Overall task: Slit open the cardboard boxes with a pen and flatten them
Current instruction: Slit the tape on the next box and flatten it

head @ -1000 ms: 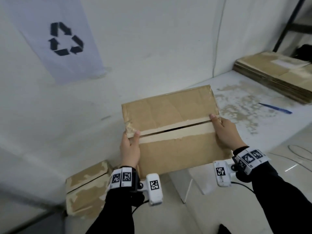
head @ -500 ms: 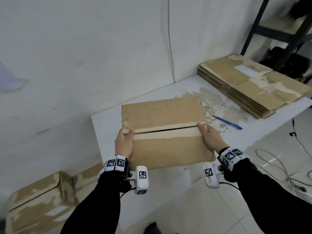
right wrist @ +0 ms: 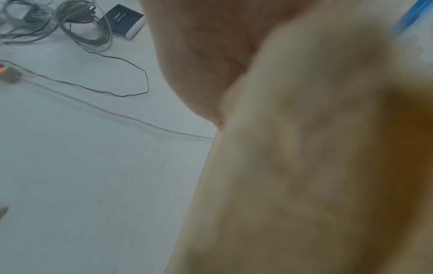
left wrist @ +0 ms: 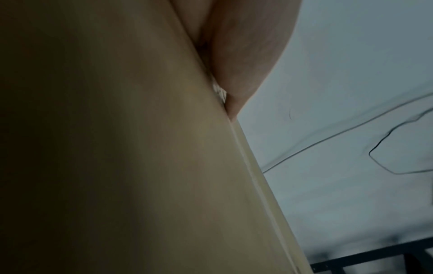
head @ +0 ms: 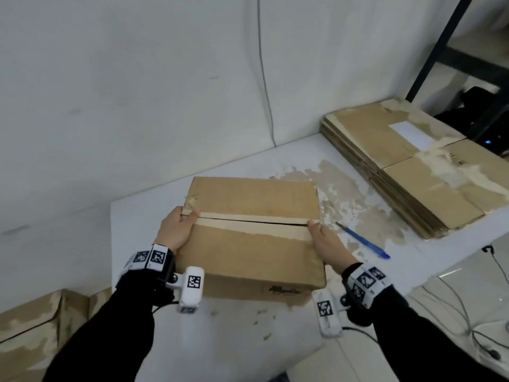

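We hold the cardboard box [head: 253,238] on the white desk [head: 143,213]: our left hand [head: 176,230] grips its left end, our right hand [head: 327,241] its right, thumbs over the seam. The blue pen [head: 363,241] lies just right of the box.

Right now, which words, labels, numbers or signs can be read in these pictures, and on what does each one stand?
No text can be read.
Dark print on the front of the box: too blurred.
White label on the flat cardboard stack: looks blank.
Square code markers on the wrist bands: patterns, no letters.
Dark booklet on the floor: print too small.
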The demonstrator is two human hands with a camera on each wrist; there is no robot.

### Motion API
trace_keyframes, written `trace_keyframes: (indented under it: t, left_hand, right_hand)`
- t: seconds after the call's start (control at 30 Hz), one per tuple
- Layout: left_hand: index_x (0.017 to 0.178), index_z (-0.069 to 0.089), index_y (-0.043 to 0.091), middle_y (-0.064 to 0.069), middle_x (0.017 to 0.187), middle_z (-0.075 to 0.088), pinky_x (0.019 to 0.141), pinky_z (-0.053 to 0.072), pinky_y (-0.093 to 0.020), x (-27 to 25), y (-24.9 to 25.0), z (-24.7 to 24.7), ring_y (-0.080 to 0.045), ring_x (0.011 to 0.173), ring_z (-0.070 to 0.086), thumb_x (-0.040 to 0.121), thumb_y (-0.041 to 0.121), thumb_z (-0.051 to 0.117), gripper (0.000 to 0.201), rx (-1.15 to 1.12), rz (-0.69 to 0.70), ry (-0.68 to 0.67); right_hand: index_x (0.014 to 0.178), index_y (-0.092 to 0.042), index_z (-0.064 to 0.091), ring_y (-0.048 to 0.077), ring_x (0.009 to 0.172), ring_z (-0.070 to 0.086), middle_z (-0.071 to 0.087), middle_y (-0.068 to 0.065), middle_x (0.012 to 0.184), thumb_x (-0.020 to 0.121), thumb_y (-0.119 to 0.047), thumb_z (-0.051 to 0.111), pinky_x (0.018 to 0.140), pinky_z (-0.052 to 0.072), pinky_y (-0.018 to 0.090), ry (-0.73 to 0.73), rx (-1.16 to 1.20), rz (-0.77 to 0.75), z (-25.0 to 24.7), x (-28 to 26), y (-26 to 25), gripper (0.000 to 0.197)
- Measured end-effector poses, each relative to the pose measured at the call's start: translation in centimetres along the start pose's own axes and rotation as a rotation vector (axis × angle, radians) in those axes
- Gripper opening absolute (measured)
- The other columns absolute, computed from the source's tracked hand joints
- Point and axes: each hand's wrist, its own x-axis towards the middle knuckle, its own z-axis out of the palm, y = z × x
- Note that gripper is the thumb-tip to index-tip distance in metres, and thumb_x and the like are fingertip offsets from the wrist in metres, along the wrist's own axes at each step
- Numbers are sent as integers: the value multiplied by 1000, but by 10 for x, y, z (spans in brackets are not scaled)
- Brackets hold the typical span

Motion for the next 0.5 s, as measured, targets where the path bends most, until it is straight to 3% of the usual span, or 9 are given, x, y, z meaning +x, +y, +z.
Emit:
trace_keyframes:
  t: [0.1,0.2,0.23,0.3,0.37,0.43,0.5]
  left_hand:
    - [137,43,11,-14,136,52,102,36,-37,20,44,-6,-30,124,49,96,35,51,48,198,75,59]
    - [139,41,15,-9,137,52,102,37,-39,3,88,7,-29,123,50,97,35,47,47,295,186,114]
    - [139,41,17,-6,138,52,101,38,-37,-9,100,18,-27,122,51,97,36,47,46,283,240,89]
    - [141,39,19,-1,142,46,105,37,-36,-39,125,51,-22,125,47,97,39,46,49,255,334,12]
    - [146,28,18,-3,151,34,113,27,-42,-64,144,100,-21,138,32,96,47,44,60,368,381,-58]
    - [151,7,17,-9,159,7,115,14,-55,-82,156,151,-27,147,6,91,61,41,82,560,290,-128]
    - [151,-11,16,-15,158,-15,110,3,-66,-84,157,190,-36,145,-14,85,68,45,101,671,181,-128]
  right_hand:
    - [133,-17,44,29,109,57,56,7,125,94,-58,32,89,52,49,15,236,101,-1,18,8,58]
    - [139,-30,30,29,120,49,46,1,133,90,-60,44,77,56,50,-158,449,232,-7,13,19,60]
    - [141,-33,26,28,122,46,42,1,135,89,-59,46,79,56,50,-187,465,227,-11,10,21,62]
    - [145,-31,19,25,121,43,36,4,143,89,-56,48,89,51,51,-109,485,167,-25,21,18,68]
    - [147,-33,14,25,127,40,26,2,151,89,-54,51,96,45,51,-16,505,97,-45,51,14,72]
    - [146,-35,19,25,133,35,24,0,152,90,-53,51,96,43,52,-52,485,59,-63,76,1,67]
    - [132,-26,43,25,123,46,46,1,136,93,-48,49,84,49,44,-159,421,22,-73,93,-8,45]
